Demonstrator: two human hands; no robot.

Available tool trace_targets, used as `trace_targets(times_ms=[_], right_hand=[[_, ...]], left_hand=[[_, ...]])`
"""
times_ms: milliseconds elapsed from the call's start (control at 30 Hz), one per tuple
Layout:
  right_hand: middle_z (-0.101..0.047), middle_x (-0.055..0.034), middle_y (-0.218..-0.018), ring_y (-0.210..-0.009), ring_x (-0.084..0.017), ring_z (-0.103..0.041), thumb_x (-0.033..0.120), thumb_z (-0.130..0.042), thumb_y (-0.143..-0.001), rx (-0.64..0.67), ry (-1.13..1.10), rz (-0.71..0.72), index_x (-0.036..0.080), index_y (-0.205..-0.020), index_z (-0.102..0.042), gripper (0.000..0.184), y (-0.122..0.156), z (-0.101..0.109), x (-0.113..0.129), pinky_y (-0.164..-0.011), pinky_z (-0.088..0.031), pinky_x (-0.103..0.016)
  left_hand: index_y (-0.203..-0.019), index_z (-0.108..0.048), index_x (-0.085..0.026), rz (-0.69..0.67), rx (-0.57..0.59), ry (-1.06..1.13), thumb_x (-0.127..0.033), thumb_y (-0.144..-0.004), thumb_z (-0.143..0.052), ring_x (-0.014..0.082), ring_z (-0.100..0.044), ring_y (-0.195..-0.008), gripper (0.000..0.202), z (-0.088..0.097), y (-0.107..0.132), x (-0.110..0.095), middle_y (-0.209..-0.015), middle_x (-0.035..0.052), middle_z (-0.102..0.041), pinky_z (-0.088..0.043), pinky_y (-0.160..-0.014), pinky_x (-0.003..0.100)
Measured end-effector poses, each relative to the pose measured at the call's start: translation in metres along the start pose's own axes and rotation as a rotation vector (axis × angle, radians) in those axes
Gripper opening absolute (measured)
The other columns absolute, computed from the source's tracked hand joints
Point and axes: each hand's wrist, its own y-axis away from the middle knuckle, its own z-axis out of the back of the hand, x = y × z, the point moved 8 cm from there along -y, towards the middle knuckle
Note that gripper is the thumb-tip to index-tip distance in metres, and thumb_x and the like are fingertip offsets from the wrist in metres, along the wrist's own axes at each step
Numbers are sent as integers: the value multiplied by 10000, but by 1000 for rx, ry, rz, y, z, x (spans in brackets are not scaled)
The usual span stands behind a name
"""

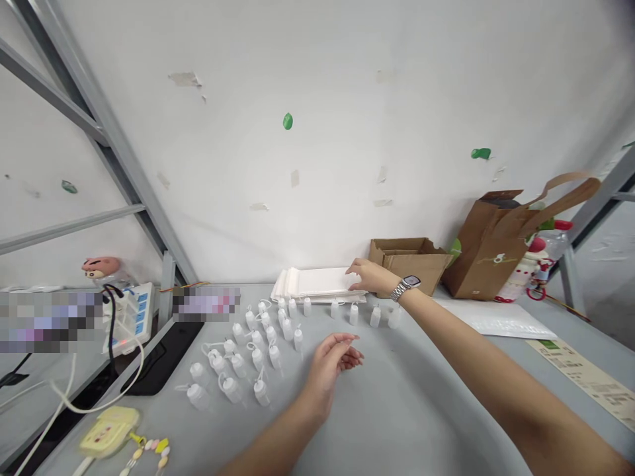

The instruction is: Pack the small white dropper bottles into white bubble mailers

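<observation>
Bottles [257, 357] before stack [322, 281], box [424, 270] right, bag [489, 254] farther right

There are twenty-odd bottles [260, 393], two hands [328, 367], one watch [409, 281] — and one carton [421, 271].

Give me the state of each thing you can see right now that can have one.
Left hand: half curled, nothing seen in it
Right hand: touching the white stack; grip unclear
White stack: piled flat, edges uneven
Bottles: upright; whether every cap is shut, unclear
Carton: open at top
Paper bag: upright, handles raised
Power strip: plugged into, red light on
Watch: strapped on right wrist
</observation>
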Motion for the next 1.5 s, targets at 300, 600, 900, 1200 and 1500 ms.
trace_targets(times_ms=[300,600,900,1200,1500], right_hand=[[-588,-120,-1021,-903,-215,-546,221,-549,-820,-74,126,66,137,-981,-650,208,-11,-2,18,-749,-396,-290],[-623,-119,-891,-851,-216,-525,152,-390,-901,-338,201,-10,119,-917,-659,271,2,31,16,-722,-381,-316],[-577,-92,-794,-696,-180,-496,117,-397,-879,-734,128,160,85,-1138,-526,291,112,97,102,-614,-402,-297],[-570,-23,-807,-632,-123,-527,96,-481,-802,44,-254,224,173,-921,-610,192,158,40,140,-551,-387,-243],[-544,-26,-708,-616,-149,-503,404,-428,-883,-619,-515,-339,205,-995,-620,298,155,32,-14,-585,-441,-286]], left_hand=[[-874,-609,-134,-16,6,17,-283,-729,-547,145,-562,-695,217,1,1,-1,-695,41,-615,-399,-728,286],[-869,-620,-138,-18,3,6,-290,-740,-553,150,-572,-694,210,2,0,1,-695,41,-622,-404,-731,290],[-1271,-418,-257,-294,164,202,-462,-633,-710,261,-383,-1236,732,-6,7,-30,-1287,102,-497,-340,-978,390],[-1184,-533,-189,-102,37,276,-338,-680,-699,294,-534,-1087,552,2,5,-18,-1118,91,-632,-412,-924,384],[-1062,-594,-142,195,-18,69,-249,-655,-725,282,-585,-1025,440,4,4,10,-1096,123,-644,-446,-890,382]])
